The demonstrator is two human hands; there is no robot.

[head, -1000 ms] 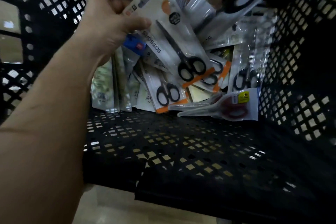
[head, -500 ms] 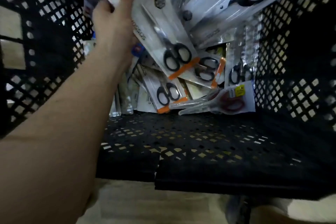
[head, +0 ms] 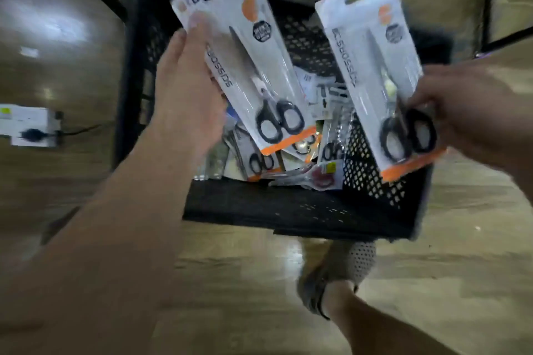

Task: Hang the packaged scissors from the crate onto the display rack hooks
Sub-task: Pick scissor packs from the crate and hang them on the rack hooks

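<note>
Your left hand [head: 184,95] grips one scissors pack [head: 245,57] above the crate [head: 302,207]. Your right hand [head: 461,112] pinches another pack [head: 375,72] by its lower edge.

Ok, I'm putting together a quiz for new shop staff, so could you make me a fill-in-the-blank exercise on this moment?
The left hand holds a scissors pack with ____ handles.
The right hand holds a second pack with an ____ band along its bottom edge.
In the crate, the pack nearest the front wall has ____ handles.
Missing words: black; orange; red.
</note>
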